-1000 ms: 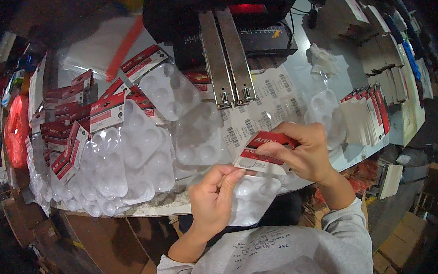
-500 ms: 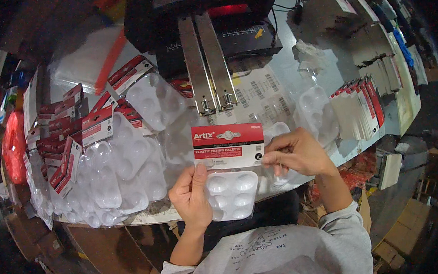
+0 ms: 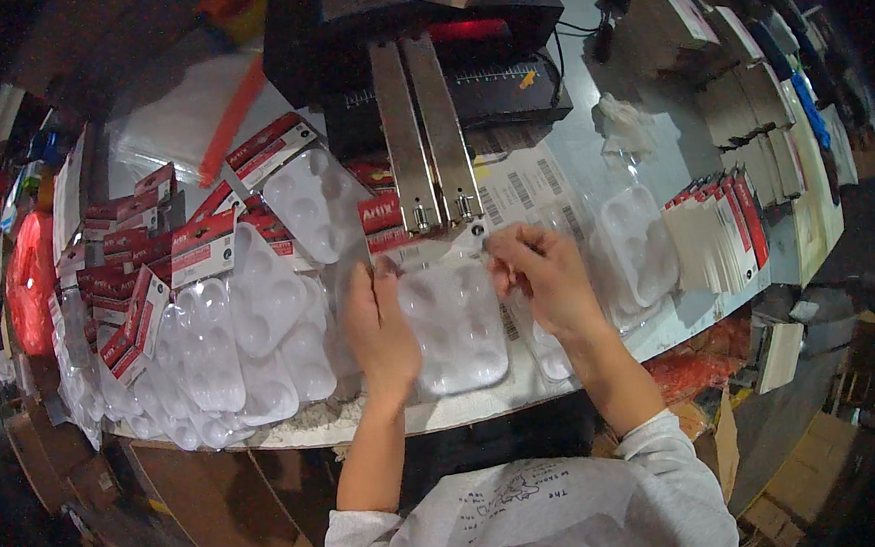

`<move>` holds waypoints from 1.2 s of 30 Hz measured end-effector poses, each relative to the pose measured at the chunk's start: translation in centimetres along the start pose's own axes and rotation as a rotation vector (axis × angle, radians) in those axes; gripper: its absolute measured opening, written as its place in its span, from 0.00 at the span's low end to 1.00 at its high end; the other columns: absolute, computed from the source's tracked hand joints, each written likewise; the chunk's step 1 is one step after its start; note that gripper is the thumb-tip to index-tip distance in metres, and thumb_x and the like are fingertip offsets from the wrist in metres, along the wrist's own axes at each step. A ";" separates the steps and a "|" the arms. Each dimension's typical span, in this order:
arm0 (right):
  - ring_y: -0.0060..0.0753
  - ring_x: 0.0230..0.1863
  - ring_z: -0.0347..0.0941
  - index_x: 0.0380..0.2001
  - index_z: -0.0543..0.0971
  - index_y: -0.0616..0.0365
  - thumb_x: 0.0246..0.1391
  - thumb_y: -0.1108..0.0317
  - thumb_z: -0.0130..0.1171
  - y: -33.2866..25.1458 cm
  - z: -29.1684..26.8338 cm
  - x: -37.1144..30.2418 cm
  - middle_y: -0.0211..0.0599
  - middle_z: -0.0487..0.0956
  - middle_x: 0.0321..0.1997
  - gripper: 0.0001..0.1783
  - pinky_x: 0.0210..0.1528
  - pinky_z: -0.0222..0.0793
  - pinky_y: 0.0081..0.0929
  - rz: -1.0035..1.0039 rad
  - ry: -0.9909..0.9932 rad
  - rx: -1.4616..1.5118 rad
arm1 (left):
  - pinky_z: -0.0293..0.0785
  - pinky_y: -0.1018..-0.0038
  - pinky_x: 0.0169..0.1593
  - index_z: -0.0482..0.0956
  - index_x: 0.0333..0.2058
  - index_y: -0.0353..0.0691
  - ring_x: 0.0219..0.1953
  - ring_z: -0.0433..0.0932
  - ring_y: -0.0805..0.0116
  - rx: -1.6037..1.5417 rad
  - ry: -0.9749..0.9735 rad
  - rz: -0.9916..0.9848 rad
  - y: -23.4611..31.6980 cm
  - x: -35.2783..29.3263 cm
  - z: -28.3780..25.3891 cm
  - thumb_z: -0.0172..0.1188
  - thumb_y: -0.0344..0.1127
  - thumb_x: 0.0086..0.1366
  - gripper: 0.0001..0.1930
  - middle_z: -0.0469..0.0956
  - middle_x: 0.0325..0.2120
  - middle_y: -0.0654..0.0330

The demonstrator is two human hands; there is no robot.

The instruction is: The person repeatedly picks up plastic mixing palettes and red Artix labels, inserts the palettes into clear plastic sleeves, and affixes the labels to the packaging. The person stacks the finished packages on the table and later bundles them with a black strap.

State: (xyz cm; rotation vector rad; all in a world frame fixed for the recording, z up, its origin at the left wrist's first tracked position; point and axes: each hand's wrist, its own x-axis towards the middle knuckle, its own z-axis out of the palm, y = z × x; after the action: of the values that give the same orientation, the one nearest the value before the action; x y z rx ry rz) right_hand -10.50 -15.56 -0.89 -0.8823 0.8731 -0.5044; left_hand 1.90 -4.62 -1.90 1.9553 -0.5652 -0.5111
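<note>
A white plastic mixing palette point(image 3: 454, 345) in a clear bag lies at the middle front of the bench. Its red and white header card point(image 3: 387, 238) reaches under the ends of two long metal arms point(image 3: 429, 134), which hide part of it. At the pack's left edge, just below the card, my left hand point(image 3: 381, 327) grips with its thumb on top. My right hand point(image 3: 550, 279) is closed, its fingers pinching the upper right edge of the pack. The metal arms come out of a black machine point(image 3: 502, 24) with a printed scale.
Bagged palettes point(image 3: 212, 357) with red cards pile up on the left. More palettes point(image 3: 638, 241) lie to the right, beside a row of header cards point(image 3: 720, 231). Barcode label sheets point(image 3: 522, 188) lie under the metal arms. Grey card stacks point(image 3: 748, 104) stand far right.
Both hands have moved forward with the palette pack, away from my body. The header card has gone under the ends of the metal arms.
</note>
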 end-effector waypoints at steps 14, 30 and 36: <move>0.31 0.24 0.68 0.26 0.74 0.64 0.58 0.65 0.44 -5.3 -6.1 -3.9 0.38 0.74 0.29 0.14 0.29 0.65 0.27 -1.023 0.356 -0.963 | 0.66 0.72 0.37 0.72 0.32 0.34 0.29 0.72 0.60 -0.020 -0.224 0.008 -1.0 -1.7 -4.4 0.45 0.36 0.65 0.11 0.74 0.26 0.51; 0.40 0.45 0.75 0.55 0.68 0.60 0.36 0.42 0.67 -11.6 -18.4 -6.5 0.48 0.77 0.44 0.46 0.50 0.67 0.30 -0.368 0.883 -1.354 | 0.66 0.65 0.44 0.69 0.32 0.36 0.45 0.66 0.54 0.437 -0.144 0.327 -0.3 -4.7 6.9 0.65 0.37 0.51 0.15 0.65 0.42 0.53; 0.31 0.39 0.77 0.47 0.74 0.55 0.35 0.49 0.70 -10.7 -18.2 -6.2 0.38 0.80 0.40 0.35 0.45 0.69 0.27 -0.481 0.939 -1.305 | 0.66 0.66 0.43 0.67 0.30 0.35 0.39 0.70 0.55 0.042 -0.188 0.313 -1.2 -3.9 4.6 0.60 0.31 0.56 0.10 0.70 0.39 0.51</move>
State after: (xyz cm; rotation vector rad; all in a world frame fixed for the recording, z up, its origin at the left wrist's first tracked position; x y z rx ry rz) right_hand -29.43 -25.44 4.57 -2.1552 1.9407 -0.7809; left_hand -3.64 -5.10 -4.50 1.8228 -0.9895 -0.4881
